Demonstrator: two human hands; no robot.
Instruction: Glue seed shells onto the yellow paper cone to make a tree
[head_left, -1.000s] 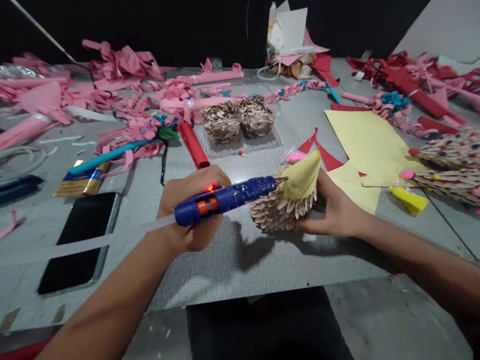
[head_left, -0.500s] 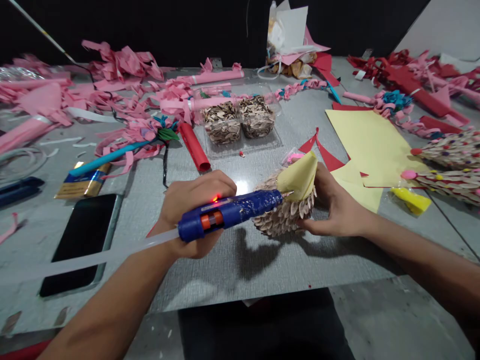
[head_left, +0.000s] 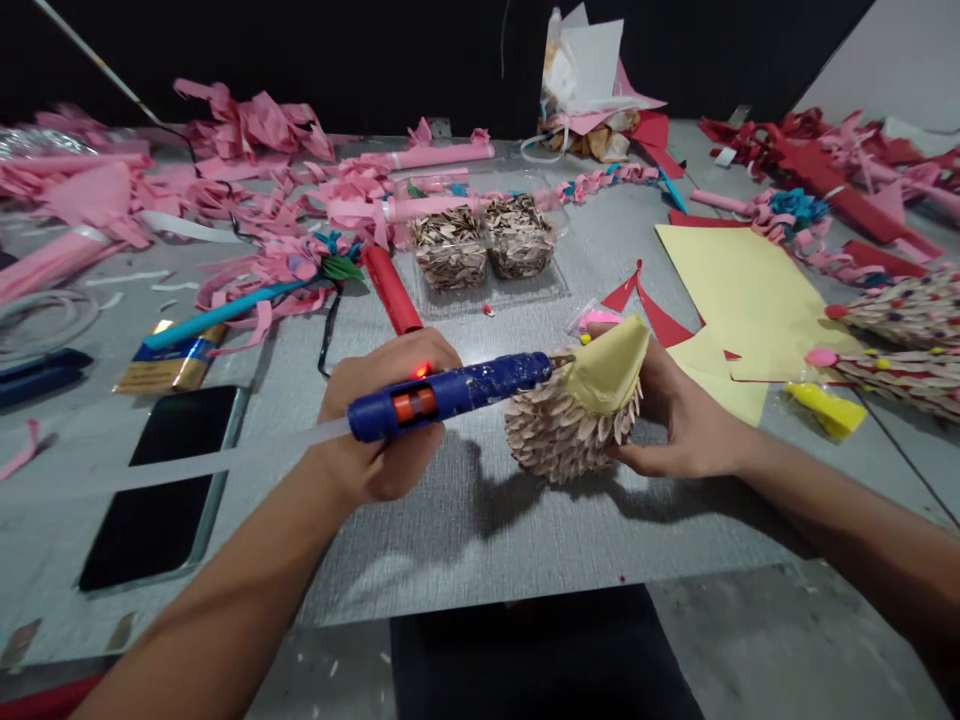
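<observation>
Hands: left (head_left: 390,415) around glue gun (head_left: 450,393), right (head_left: 679,415) gripping cone (head_left: 577,410); boxes (head_left: 486,245) (clear, two) contain husks (head_left: 519,235).

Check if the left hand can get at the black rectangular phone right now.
Probably not freely: the left hand grips the blue plastic glue gun, and its translucent glue stick crosses over the phone, though it looks near enough.
</observation>
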